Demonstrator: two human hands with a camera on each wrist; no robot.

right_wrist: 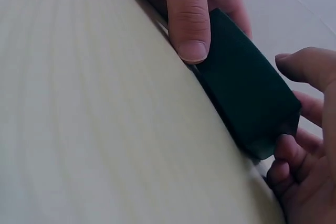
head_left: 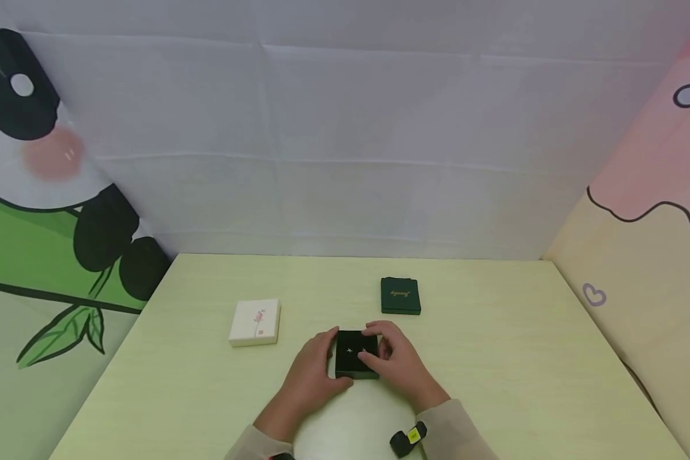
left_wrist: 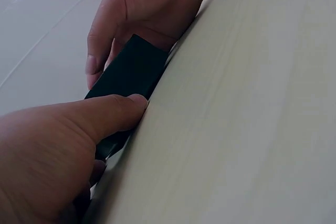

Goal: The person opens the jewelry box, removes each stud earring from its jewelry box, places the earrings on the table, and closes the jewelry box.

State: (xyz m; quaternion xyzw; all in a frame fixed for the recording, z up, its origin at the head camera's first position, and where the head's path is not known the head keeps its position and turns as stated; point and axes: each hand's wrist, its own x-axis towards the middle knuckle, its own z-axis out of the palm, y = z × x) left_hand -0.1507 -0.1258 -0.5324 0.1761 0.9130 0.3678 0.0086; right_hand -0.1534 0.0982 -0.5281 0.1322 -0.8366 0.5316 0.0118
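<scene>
A small dark green jewelry box (head_left: 356,374) stands on the table in front of me, its black insert (head_left: 351,364) facing up. Two tiny shiny pieces, like stud earrings (head_left: 349,350), sit on the insert. My left hand (head_left: 313,367) grips the box from the left, fingers along the far side and thumb on the near side. At the right end, the curled fingers of my right hand (right_wrist: 315,145) touch the box. In the head view the right hand's thumb reaches over the insert near the right stud; whether it touches the stud cannot be made out.
Behind the box and to the right lies a square green lid (head_left: 400,300) with gold lettering. A white box (head_left: 255,322) with a pink flower print lies to the left. A pale wall cloth (head_left: 356,191) rises behind the table (head_left: 494,358).
</scene>
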